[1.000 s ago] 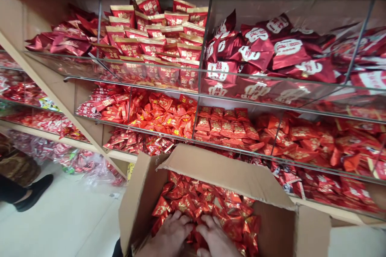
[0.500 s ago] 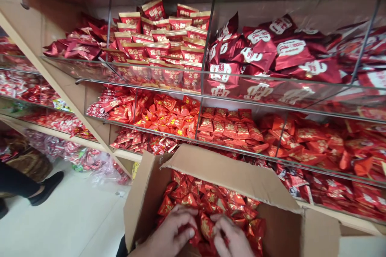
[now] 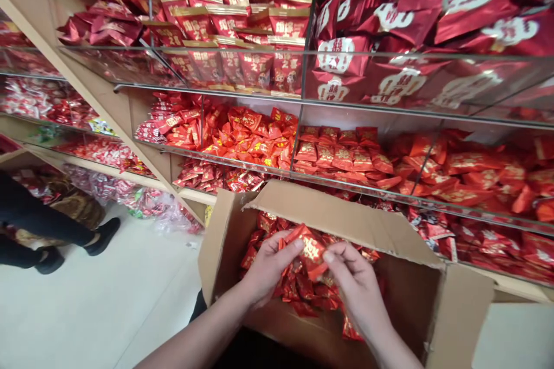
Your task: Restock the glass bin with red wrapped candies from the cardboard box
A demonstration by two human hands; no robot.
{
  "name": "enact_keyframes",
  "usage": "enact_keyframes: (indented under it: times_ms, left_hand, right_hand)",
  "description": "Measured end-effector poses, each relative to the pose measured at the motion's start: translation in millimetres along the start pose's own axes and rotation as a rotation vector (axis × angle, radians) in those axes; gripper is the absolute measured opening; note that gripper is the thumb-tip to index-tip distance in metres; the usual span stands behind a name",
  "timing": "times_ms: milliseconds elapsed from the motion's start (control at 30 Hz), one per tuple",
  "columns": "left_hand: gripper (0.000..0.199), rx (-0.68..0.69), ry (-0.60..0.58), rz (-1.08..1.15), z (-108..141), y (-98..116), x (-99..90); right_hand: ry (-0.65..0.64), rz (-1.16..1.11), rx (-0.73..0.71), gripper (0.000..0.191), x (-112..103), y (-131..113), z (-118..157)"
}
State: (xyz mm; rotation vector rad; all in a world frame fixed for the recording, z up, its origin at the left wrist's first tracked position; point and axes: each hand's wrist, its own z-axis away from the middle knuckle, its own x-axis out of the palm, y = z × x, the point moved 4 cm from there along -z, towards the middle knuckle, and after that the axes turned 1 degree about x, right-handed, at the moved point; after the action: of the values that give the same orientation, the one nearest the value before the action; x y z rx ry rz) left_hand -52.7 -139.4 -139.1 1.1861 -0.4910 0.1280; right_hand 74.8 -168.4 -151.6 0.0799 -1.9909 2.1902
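The left hand [image 3: 267, 268] and right hand [image 3: 355, 279] pinch opposite ends of a red packet [image 3: 311, 249], held above the cardboard box [image 3: 341, 220] toward its far edge; the left fingertips are mostly hidden; the hands partly cover the loose packets [image 3: 304, 288] beneath; I can't make out the box's near edge.

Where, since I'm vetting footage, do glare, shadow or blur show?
Head view: gold print glints on the held packet; head view: packets at the right edge look soft; head view: bottom centre, near the box, is nearly black.
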Motion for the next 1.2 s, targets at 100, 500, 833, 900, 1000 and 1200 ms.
enact_keyframes:
  times_ms: [100,500,833,900,1000,1200]
  left_hand:
    - [0.026,0.014,0.015,-0.044,0.7,4.2,0.3]
    - [0.027,0.051,0.102,-0.143,-0.6,-16.0,-20.6]
    - [0.04,0.122,-0.048,-0.467,7.2,7.3,-33.8]
    - [0.034,0.1,-0.119,-0.555,10.3,11.4,-34.6]
    - [0.03,0.069,-0.048,-0.528,11.6,7.6,-39.0]
    - [0.036,0.008,0.021,-0.204,7.5,3.0,-21.5]
  right_hand:
    - [-0.018,0.051,-0.029,0.017,2.0,-0.4,-0.6]
    - [0.075,-0.029,-0.001,0.024,13.2,13.0,4.1]
    - [-0.131,0.098,0.087,0.029,6.7,4.4,7.7]
    - [-0.195,0.177,0.063,0.025,6.9,1.3,7.0]
    - [-0.21,0.132,0.046,0.023,8.5,-3.5,3.0]
    - [-0.091,-0.051,0.068,0.022,5.0,-21.1,-11.5]
